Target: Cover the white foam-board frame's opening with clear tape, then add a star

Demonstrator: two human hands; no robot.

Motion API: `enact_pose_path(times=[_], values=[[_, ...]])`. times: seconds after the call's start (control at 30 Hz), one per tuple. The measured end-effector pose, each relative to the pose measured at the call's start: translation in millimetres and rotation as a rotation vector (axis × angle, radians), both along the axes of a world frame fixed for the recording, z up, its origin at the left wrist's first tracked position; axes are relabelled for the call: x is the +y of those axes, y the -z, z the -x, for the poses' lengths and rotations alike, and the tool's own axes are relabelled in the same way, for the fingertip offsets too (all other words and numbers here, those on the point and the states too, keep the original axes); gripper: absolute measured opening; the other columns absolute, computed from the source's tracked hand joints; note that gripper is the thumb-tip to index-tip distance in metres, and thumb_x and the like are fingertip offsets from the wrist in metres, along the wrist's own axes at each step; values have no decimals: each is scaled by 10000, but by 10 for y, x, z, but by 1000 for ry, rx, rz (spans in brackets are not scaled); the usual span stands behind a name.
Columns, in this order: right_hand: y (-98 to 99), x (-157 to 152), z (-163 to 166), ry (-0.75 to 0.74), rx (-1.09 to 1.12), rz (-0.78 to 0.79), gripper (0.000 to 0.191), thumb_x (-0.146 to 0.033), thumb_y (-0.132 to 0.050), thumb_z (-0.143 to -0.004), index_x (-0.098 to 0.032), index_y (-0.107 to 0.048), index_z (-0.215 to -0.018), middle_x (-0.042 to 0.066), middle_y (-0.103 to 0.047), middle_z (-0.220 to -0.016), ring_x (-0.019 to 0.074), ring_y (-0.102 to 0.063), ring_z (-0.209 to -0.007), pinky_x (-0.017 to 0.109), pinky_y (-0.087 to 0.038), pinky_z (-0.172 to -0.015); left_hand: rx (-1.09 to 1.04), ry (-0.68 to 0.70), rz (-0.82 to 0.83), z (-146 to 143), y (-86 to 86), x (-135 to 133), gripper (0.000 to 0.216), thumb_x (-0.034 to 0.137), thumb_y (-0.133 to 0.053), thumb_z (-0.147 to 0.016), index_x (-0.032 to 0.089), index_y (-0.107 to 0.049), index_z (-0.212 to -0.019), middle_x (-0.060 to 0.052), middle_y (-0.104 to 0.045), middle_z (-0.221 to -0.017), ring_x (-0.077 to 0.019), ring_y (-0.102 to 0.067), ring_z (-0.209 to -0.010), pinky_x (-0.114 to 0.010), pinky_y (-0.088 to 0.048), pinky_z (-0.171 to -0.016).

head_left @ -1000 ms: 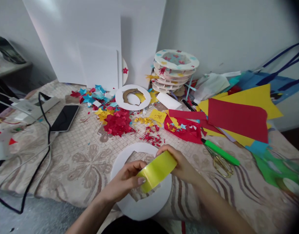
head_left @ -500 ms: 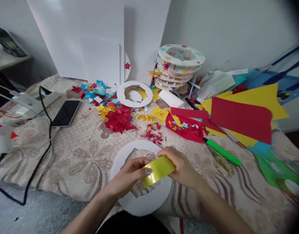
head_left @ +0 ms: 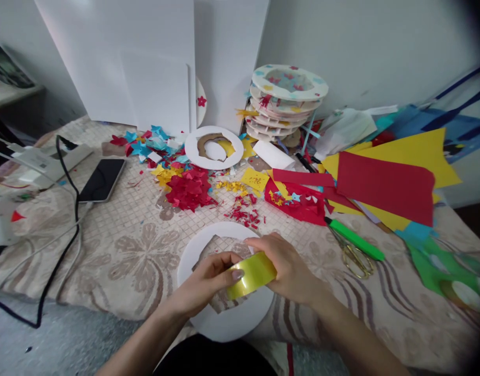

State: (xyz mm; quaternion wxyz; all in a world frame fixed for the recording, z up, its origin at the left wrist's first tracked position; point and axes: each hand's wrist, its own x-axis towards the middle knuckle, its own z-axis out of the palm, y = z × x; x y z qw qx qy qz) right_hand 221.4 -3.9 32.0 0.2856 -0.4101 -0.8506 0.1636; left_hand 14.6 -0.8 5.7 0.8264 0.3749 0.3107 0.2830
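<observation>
A yellow tape roll (head_left: 252, 274) is held in both hands just above a white foam ring (head_left: 227, 321), which lies flat on the patterned cloth (head_left: 138, 250) close to the person. The ring's middle is cut out, and cloth shows through the hole.

Nothing here truly serves as a container. The nearest to one is the stack of decorated rings (head_left: 285, 107) by the wall, their faces dotted with red, blue and yellow paper bits. A second white ring (head_left: 213, 148) lies in front of the white boards (head_left: 145, 68) with a brown cardboard scrap and a white oval piece inside its opening.

Compared with half a second ago, the roll has turned a little and sits slightly lower and more to the left. The right hand has closed further over its top, so less of the yellow band shows.

The left hand (head_left: 206, 284) pinches the roll's near left edge, thumb pressed on the band, fingers curled under. The right hand (head_left: 287, 266) is clasped over the roll's far end, fingers wrapped across the top.

Beyond the ring lie red paper scraps (head_left: 189, 189) and, to the right, green-handled scissors (head_left: 355, 245) beside red and yellow paper sheets (head_left: 384, 185). A phone (head_left: 102, 179) lies to the left near the cables (head_left: 69, 219).
</observation>
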Motion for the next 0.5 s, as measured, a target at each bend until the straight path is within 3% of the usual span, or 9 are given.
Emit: enact_pose_path(times=[0.1, 0.2, 0.3, 0.37, 0.5], values=[[43, 44, -38, 20, 139, 112, 545, -134, -599, -807, -275, -419, -1302, 65, -642, -1036, 228, -617, -945, 389, -491, -817, -74, -48, 26, 22, 59, -8, 283, 388, -749, -762, 151, -675, -897, -17, -612, -790, -109, -525, -680, -222, -402, -641], [97, 105, -81, 42, 378, 361, 579, -165, -672, -776, -300, -432, -1286, 53, -611, -1138, 218, -608, -1018, 344, -494, -828, -198, -99, 62, 69, 111, 2, 312, 394, -776, -707, 157, -687, -889, -21, -626, -778, -110, -541, -660, -215, -406, -617], [129, 139, -89, 22, 503, 549, 394, -184, -661, -778, -278, -509, -1129, 30, -621, -1066, 204, -622, -940, 304, -489, -753, -270, -123, 53, 100, 115, 20, 317, 388, -796, -668, 162, -688, -862, -24, -637, -762, -115, -553, -652, -213, -406, -609], [130, 139, -76, 27, 501, 557, 283, -191, -638, -786, -261, -526, -1037, 16, -621, -973, 191, -614, -854, 287, -466, -697, -253, -121, 39, 103, 102, 25, 311, 394, -797, -671, 161, -681, -843, -23, -635, -747, -113, -545, -640, -212, -401, -602], [115, 115, -56, 76, 408, 472, 264, -177, -632, -777, -250, -528, -1008, -3, -609, -899, 165, -580, -756, 267, -421, -643, -168, -121, -2, 89, 97, 19, 325, 420, -789, -695, 156, -664, -839, -18, -617, -745, -108, -528, -643, -213, -390, -602]])
